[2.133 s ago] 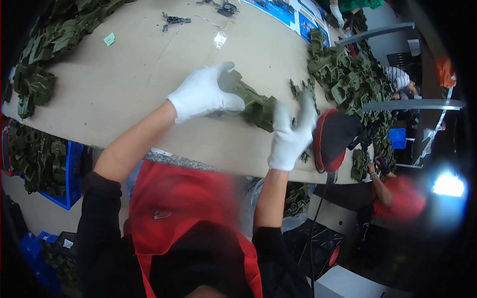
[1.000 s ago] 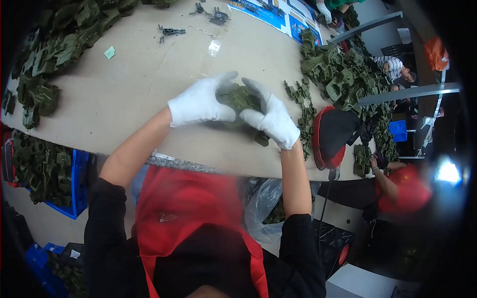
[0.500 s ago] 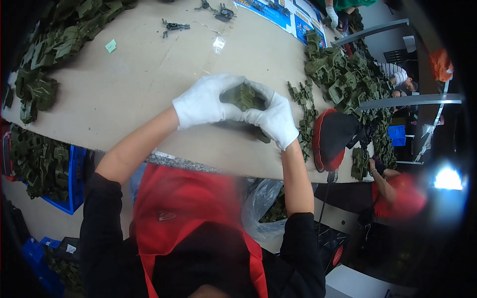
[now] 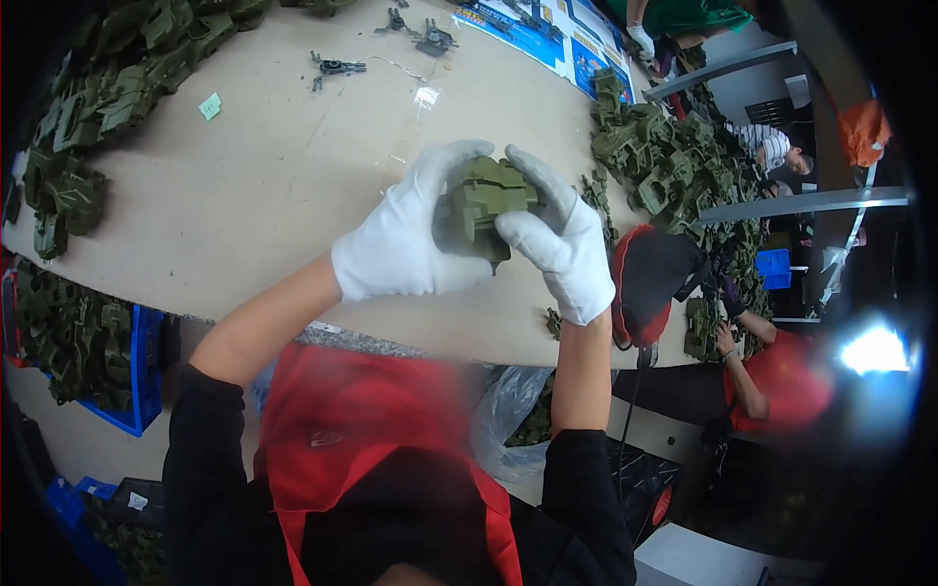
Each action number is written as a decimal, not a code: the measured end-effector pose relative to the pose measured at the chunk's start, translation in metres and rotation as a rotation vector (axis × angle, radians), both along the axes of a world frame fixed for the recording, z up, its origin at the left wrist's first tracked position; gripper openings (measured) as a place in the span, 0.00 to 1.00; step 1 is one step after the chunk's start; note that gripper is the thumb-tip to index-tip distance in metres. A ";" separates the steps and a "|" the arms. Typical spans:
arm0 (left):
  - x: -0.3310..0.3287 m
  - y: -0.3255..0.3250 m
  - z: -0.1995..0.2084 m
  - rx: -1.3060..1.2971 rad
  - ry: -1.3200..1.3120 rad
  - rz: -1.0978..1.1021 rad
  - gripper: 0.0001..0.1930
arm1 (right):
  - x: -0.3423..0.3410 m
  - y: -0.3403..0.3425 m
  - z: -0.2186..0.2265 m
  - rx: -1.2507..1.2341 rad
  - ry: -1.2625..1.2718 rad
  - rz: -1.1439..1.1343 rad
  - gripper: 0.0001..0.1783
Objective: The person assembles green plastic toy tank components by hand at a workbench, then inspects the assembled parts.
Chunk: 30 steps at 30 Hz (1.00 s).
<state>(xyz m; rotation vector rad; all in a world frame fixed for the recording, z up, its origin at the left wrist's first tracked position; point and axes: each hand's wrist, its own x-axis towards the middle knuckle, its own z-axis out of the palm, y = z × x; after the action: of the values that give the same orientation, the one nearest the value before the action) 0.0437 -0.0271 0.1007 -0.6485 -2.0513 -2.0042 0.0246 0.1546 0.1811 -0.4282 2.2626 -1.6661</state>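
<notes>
An olive-green blocky plastic part (image 4: pixel 489 198), possibly a toy vehicle body, is held between my two white-gloved hands above the table (image 4: pixel 293 205). My left hand (image 4: pixel 405 234) curves round its left side, with the thumb below it and the fingers at its far edge. My right hand (image 4: pixel 565 239) grips the right side, thumb laid across the front and fingers behind. The part's underside is hidden. Beyond it, several small dark grey mechanism pieces (image 4: pixel 337 67) lie on the tabletop.
Green parts are heaped at the far left (image 4: pixel 127 83) and right (image 4: pixel 664 156). A red-and-black cap-like object (image 4: pixel 645 283) sits beside my right forearm. A blue crate (image 4: pixel 147 376) of green parts stands below the table's left edge. A co-worker in red (image 4: pixel 777 381) works at the right.
My hands have parted somewhat and the green part has turned upright between them, showing more of its surface. My right hand has shifted slightly right and nearer to me.
</notes>
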 end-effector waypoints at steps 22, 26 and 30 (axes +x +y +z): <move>-0.005 -0.002 -0.006 0.221 -0.268 0.092 0.25 | 0.010 -0.037 -0.037 -0.154 -0.067 -0.181 0.40; -0.006 -0.009 -0.013 0.249 -0.199 0.152 0.21 | 0.011 -0.053 -0.038 -0.117 0.000 -0.245 0.37; -0.012 -0.011 -0.014 0.248 -0.179 0.155 0.20 | 0.009 -0.055 -0.040 -0.119 0.022 -0.262 0.37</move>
<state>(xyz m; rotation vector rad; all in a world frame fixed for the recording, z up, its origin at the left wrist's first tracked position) 0.0316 -0.0377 0.0871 -0.2627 -1.8336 -2.2420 0.0338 0.0997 0.1413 -0.1815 2.3256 -1.9386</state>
